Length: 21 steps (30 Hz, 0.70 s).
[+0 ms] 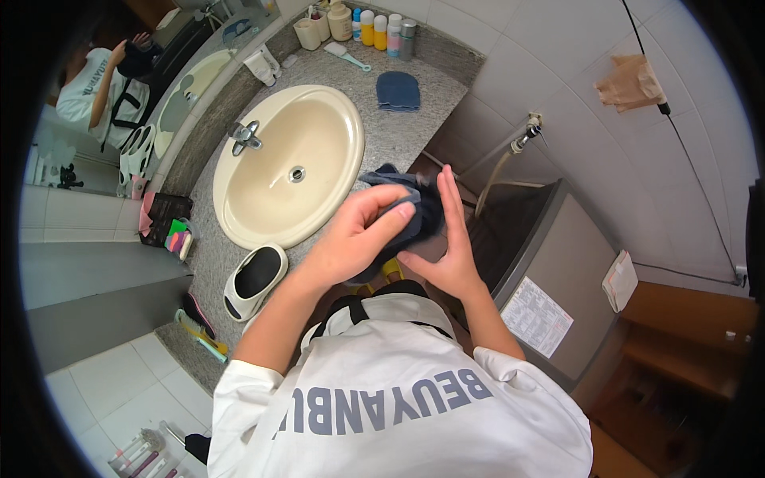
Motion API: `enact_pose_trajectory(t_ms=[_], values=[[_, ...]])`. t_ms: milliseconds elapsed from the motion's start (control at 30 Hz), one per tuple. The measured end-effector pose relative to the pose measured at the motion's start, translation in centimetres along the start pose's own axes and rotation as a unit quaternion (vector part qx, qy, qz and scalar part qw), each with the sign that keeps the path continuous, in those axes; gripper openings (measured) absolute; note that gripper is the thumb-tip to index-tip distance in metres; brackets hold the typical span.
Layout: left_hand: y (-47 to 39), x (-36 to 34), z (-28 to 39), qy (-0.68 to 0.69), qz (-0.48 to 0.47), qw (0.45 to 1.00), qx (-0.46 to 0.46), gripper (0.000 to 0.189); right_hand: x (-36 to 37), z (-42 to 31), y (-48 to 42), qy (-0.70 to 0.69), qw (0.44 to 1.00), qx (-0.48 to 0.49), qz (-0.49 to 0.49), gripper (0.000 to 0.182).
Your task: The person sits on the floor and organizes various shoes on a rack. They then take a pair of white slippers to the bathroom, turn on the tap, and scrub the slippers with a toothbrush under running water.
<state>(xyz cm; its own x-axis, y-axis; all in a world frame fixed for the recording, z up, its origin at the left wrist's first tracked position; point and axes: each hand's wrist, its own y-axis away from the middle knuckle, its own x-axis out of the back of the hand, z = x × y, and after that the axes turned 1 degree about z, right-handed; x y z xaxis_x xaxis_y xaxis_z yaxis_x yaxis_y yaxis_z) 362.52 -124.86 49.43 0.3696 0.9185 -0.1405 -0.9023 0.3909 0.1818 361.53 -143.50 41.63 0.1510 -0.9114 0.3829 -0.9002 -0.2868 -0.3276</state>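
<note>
My left hand [367,230] grips a dark blue cloth [418,209], which hangs in loose folds over the front edge of the counter. Thumb and curled fingers pinch its upper part. Just right of it, my right hand [451,251] is held flat with its fingers straight and the thumb apart. Its palm faces the cloth; whether it touches the fabric is hard to tell because of blur. Farther back on the granite counter [382,143] lies a flat blue cloth piece [398,91] with a hemmed edge.
Left of my hands is a cream washbasin [287,173] with a chrome faucet [245,138]. A white-and-black slipper-like item [257,281] lies beside it. Several bottles [379,31] and a brush [348,57] occupy the back corner. A washing machine-like cabinet [556,263] stands right.
</note>
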Motion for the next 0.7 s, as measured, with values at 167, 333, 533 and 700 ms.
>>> enact_pose_trajectory(t_ms=[167, 333, 533, 700], values=[[-1.7, -0.8, 3.3, -0.211, -0.077, 0.971, -0.088, 0.018, 2.2, 2.0, -1.6, -0.076, 0.994, -0.026, -0.067, 0.053], [-3.6, -0.7, 5.8, -0.26, -0.07, 0.958, -0.1, 0.019, 5.0, 6.3, 0.1, -0.107, 0.979, -0.086, -0.151, 0.023], [-7.3, 1.8, 3.5, -0.381, -0.156, 0.907, -0.095, 0.027, 11.1, 9.5, 3.2, -0.027, 0.98, -0.175, -0.087, 0.029], [-16.0, -0.3, 2.2, -0.472, -0.044, 0.825, -0.307, 0.026, 20.9, 8.7, -1.7, 0.189, 0.972, -0.011, 0.139, 0.03]])
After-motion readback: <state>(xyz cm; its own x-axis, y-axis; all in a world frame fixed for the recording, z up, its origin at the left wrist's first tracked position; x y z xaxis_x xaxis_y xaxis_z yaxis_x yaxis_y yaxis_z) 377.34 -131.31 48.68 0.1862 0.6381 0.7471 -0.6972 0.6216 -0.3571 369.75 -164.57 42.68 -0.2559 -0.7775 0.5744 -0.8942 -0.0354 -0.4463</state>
